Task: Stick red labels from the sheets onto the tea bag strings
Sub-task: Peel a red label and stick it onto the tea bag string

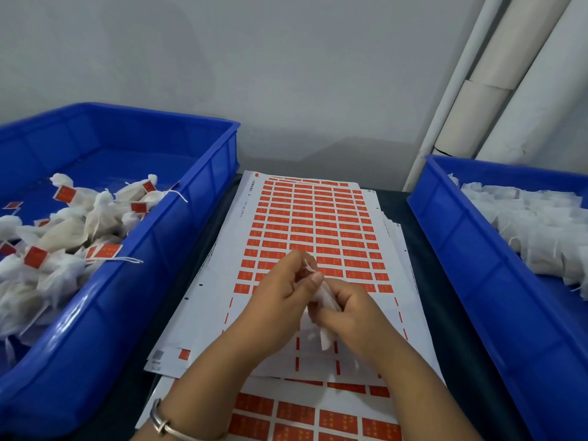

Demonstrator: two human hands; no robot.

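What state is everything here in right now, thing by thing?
Left hand: pinching the string of the white tea bag.
Right hand: holding the white tea bag.
Top sheet of red labels: near rows peeled off.
Left blue plastic crate: holds labelled tea bags.
Right blue plastic crate: holds tea bags without visible labels.

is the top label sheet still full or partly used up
Partly used. The top label sheet keeps red labels across its far part, but its near part, around the hands, shows bare white backing with only red edge strips left.

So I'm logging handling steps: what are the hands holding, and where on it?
A white tea bag: right hand grips its body, left hand pinches the string end at its top.
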